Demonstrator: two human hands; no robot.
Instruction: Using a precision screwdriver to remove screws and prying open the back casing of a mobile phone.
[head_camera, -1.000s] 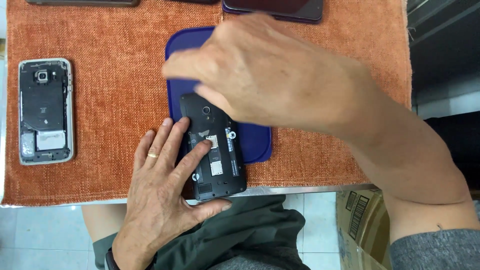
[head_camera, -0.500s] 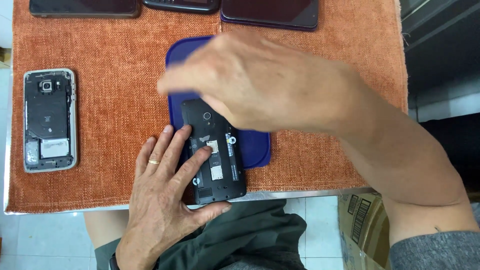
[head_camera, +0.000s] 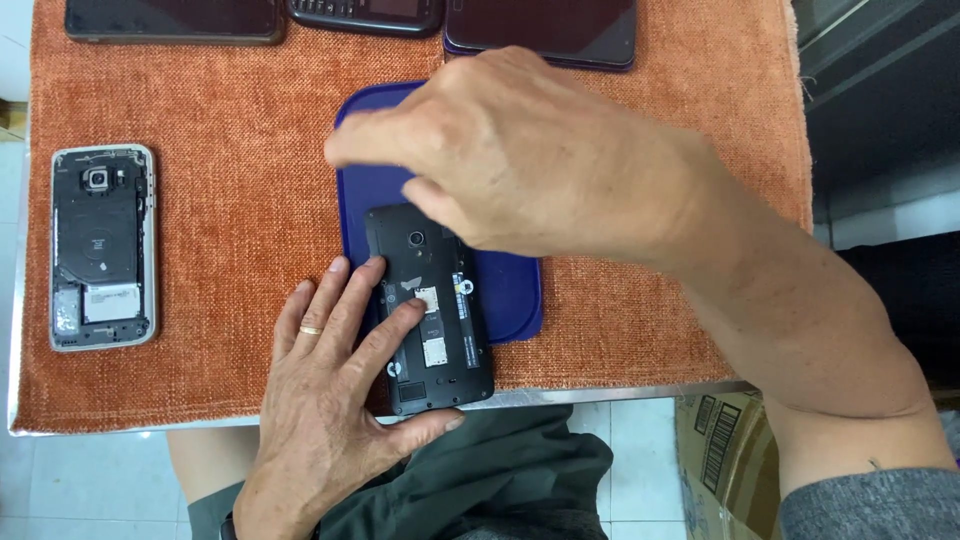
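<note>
A black phone (head_camera: 440, 330) with its back cover off lies face down, partly on a blue plastic cover (head_camera: 505, 285) and partly on the orange cloth (head_camera: 230, 240). My left hand (head_camera: 330, 400), a ring on one finger, presses flat on the phone's left side, fingers spread, thumb at its lower edge. My right hand (head_camera: 530, 160) hovers over the phone's top end and the blue cover, fingers curled; whether it pinches anything is hidden.
Another opened phone (head_camera: 102, 248) with a silver frame lies at the cloth's left. Three dark phones (head_camera: 175, 20) (head_camera: 365, 12) (head_camera: 540, 28) line the far edge. A cardboard box (head_camera: 725, 460) stands on the floor at the right.
The view has shifted slightly. My right hand has drifted a little toward the phone's top end. My left hand stays pressed on the phone.
</note>
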